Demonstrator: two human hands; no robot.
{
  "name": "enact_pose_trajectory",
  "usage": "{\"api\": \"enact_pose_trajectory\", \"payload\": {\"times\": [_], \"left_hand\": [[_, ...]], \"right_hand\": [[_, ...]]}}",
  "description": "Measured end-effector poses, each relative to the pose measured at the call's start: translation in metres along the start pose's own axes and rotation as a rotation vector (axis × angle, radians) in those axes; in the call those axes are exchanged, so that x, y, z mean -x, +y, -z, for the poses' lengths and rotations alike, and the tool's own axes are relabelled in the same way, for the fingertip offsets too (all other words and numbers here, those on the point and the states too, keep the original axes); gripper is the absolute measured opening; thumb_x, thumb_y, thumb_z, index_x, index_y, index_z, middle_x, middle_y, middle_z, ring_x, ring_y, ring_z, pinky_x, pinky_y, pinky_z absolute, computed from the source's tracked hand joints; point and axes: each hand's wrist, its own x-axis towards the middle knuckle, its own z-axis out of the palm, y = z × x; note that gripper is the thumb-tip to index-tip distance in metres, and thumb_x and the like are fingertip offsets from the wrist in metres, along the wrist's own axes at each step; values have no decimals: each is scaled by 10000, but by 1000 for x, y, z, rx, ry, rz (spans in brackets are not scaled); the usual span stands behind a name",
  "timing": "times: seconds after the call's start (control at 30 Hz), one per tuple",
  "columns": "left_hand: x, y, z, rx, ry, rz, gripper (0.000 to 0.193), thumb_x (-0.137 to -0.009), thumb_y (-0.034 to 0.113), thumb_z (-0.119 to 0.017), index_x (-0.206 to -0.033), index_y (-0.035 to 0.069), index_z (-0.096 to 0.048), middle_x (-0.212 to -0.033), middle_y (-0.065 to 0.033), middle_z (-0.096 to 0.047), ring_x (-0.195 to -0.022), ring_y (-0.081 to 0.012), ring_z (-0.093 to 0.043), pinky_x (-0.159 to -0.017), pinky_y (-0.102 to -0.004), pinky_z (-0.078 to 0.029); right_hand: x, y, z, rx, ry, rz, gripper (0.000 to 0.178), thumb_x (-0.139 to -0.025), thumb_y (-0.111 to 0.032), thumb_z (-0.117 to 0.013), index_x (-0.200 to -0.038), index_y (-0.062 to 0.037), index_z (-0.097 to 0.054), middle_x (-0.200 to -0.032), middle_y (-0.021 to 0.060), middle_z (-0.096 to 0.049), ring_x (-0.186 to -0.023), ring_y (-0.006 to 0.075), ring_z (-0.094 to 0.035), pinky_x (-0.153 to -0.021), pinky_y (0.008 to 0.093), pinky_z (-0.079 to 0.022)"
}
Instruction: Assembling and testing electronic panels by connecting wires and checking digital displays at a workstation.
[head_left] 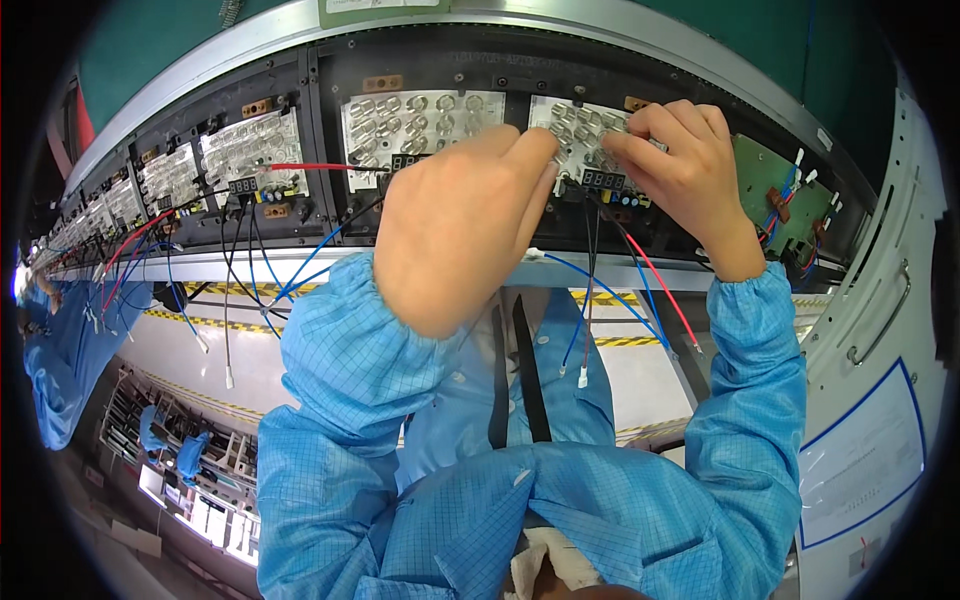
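Both my hands work at a white circuit board (566, 103) that carries rows of clear, shiny round caps and a small dark digit display (603, 180). My left hand (455, 225) is curled, its fingertips pressed together at the board's left edge. Whatever they pinch is hidden behind the fingers. From the right, my right hand (685, 160) reaches over the board with thumb and bent fingers closed near the caps. I cannot make out what lies between them. Black, blue and red wires (650, 262) hang from the board's lower edge.
Similar boards, such as one (440, 110) partly behind my left hand, sit along the black frame (325, 120). A green circuit board (765, 180) with wires lies at the right end. Loose leads (228, 375) dangle over the rail. Another person's blue sleeve (65, 370) shows far left.
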Motion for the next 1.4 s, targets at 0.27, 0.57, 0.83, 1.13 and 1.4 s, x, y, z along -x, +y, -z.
{"api": "enact_pose_trajectory", "payload": {"times": [0.27, 0.57, 0.83, 1.13, 1.4], "left_hand": [[16, 2, 6, 8, -43, 50, 110, -842, 116, -528, -925, 70, -585, -806, -108, -608, -673, -309, -588, -569, -359, -461], [66, 20, 34, 155, -136, 51, 108, -820, 73, -551, -920, 54, -588, -748, -104, -578, -635, -274, -580, -526, -342, -444], [142, 12, 180, 477, -476, -303, 124, -737, 12, -624, -850, 62, -633, -741, -66, -619, -640, -200, -611, -542, -296, -479], [-78, -173, 192, -453, 137, 370, 317, -788, 231, -610, -1070, 91, -574, -995, -148, -622, -948, -313, -583, -825, -396, -456], [-102, -224, 136, -318, 310, 528, 393, -712, 248, -711, -1034, 67, -575, -960, -135, -633, -920, -291, -595, -796, -377, -467]], "right_hand": [[-4, 0, -2, -11, -5, -12, 203, -597, -108, -692, -771, -165, -603, -759, -59, -495, -723, 119, -493, -658, 282, -355], [-10, 0, 7, 14, 15, 35, 230, -619, -92, -668, -832, -168, -626, -780, -47, -518, -725, 137, -496, -645, 289, -357], [-16, 0, 85, -98, 184, -50, 209, -621, 14, -651, -809, -78, -641, -737, 37, -550, -692, 231, -522, -590, 332, -407], [-214, -12, 62, -91, -25, 370, 153, -786, -158, -563, -929, -131, -608, -852, 24, -565, -893, 218, -523, -801, 341, -388], [-274, -50, -38, 334, -111, 249, 54, -716, -145, -594, -723, -113, -636, -776, 30, -593, -897, 199, -520, -942, 422, -339]]}}
